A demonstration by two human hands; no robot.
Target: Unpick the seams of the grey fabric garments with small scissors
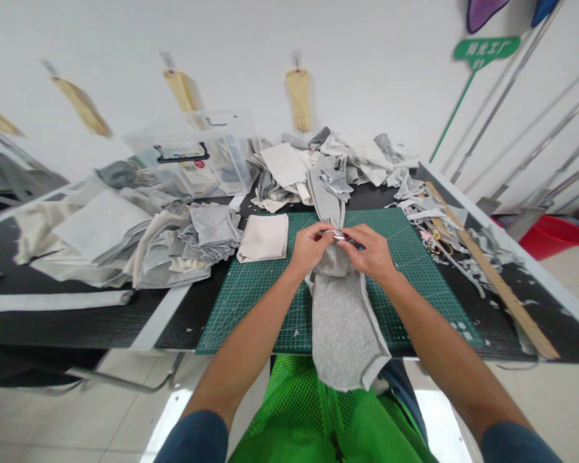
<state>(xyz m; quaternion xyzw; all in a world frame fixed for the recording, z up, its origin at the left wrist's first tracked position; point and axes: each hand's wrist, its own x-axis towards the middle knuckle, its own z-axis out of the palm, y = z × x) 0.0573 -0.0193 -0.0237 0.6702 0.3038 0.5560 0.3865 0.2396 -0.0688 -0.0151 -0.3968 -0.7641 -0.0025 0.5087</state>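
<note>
A long piece of light grey knit fabric lies over the green cutting mat, its lower end hanging past the table's front edge towards my green mesh vest. My left hand is closed, thumb and fingers pinching the fabric near the mat's middle. Close beside it, my right hand pinches the same piece from the other side. Between the fingertips shows a small whitish, shiny bit, too small to name. A folded cream cloth rests on the mat left of my hands.
Heaped grey and cream fabric covers the table's left side, with more scraps behind the mat. A clear plastic box stands at the back left. On the right lie a wooden ruler and fabric strips; a red basin is beyond.
</note>
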